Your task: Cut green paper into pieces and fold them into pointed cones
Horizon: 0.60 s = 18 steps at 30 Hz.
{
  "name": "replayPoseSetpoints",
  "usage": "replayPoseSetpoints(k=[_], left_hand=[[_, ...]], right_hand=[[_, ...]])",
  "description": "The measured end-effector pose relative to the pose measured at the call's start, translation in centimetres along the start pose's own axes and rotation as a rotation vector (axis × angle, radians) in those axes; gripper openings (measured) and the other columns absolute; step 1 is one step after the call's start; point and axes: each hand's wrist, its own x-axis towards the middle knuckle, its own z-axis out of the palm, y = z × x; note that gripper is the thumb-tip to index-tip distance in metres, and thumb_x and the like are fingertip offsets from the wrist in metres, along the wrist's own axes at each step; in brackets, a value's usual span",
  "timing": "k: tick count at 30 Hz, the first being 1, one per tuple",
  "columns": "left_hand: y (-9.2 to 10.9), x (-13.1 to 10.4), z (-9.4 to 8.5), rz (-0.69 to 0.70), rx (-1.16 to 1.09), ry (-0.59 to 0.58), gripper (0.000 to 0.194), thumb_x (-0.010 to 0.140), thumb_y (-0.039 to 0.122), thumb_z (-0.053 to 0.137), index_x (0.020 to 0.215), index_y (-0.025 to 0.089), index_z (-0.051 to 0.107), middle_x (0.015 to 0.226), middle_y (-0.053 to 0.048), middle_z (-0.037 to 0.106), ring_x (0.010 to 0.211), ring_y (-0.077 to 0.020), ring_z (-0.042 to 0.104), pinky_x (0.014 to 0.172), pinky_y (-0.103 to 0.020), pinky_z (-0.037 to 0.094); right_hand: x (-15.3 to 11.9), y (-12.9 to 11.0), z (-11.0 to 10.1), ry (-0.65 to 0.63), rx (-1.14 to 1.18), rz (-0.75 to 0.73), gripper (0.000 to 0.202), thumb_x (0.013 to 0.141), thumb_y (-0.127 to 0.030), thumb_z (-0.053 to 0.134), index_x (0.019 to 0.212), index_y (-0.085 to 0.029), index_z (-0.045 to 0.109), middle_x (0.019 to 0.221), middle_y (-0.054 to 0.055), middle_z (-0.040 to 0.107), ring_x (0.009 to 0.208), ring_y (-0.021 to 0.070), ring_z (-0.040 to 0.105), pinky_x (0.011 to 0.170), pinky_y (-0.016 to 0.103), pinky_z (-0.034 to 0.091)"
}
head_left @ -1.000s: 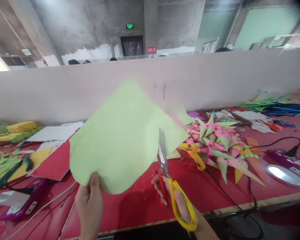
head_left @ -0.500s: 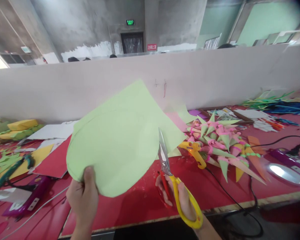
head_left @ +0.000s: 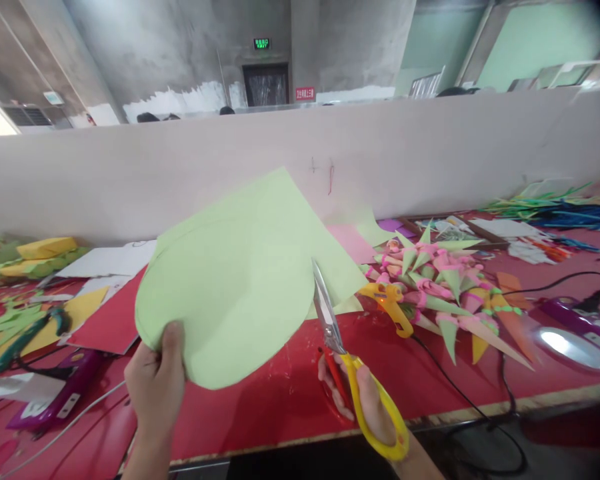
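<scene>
A large light green paper sheet is held up in front of me, its lower edge rounded and its top pointed. My left hand pinches its lower left edge, thumb on the near face. My right hand has its fingers through the handles of scissors, one handle yellow and one red. The blades reach up at the paper's right side, where a cut separates the rounded edge from a strip on the right.
Pink and green paper cones lie to the right beside a yellow glue gun. Purple power strips sit left and right. Green-handled pliers and coloured sheets lie left. A pale partition stands behind.
My left hand has moved slightly left and the paper has tilted and lowered a little. The scissors have shifted slightly, their tips a bit further left.
</scene>
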Motion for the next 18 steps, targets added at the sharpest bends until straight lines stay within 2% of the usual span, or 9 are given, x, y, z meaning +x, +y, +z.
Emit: replayPoseSetpoints(k=[11,15,18], left_hand=[[0.7,4.1,-0.6,0.025,-0.076,-0.095,0.029,0.066,0.042,0.055,0.062,0.014,0.055,0.049,0.004,0.045,0.049,-0.0097,0.040,0.042,-0.018,0.033],[1.1,5.0,-0.5,0.075,-0.098,-0.105,0.030,0.063,0.043,0.053,0.063,0.013,0.056,0.051,0.003,0.049,0.051,-0.0111,0.043,0.041,-0.018,0.034],[1.4,5.0,-0.4,0.068,-0.112,-0.158,0.032,0.062,0.045,0.053,0.063,0.014,0.056,0.051,0.002,0.049,0.051,-0.0115,0.043,0.042,-0.019,0.034]], right_hand=[[-0.8,0.0,-0.8,0.010,-0.060,0.072,0.054,0.080,-0.065,0.027,0.076,-0.018,0.050,0.051,-0.007,0.034,0.034,0.0016,0.023,0.033,0.017,0.017],[-0.5,-0.3,-0.6,-0.079,0.020,0.057,0.053,0.077,-0.068,0.030,0.081,-0.018,0.049,0.059,-0.006,0.036,0.039,0.0023,0.023,0.036,0.018,0.019],[-0.3,-0.6,-0.6,-0.154,0.076,0.022,0.053,0.074,-0.069,0.034,0.087,-0.019,0.048,0.063,-0.005,0.036,0.046,0.0049,0.025,0.041,0.020,0.021]])
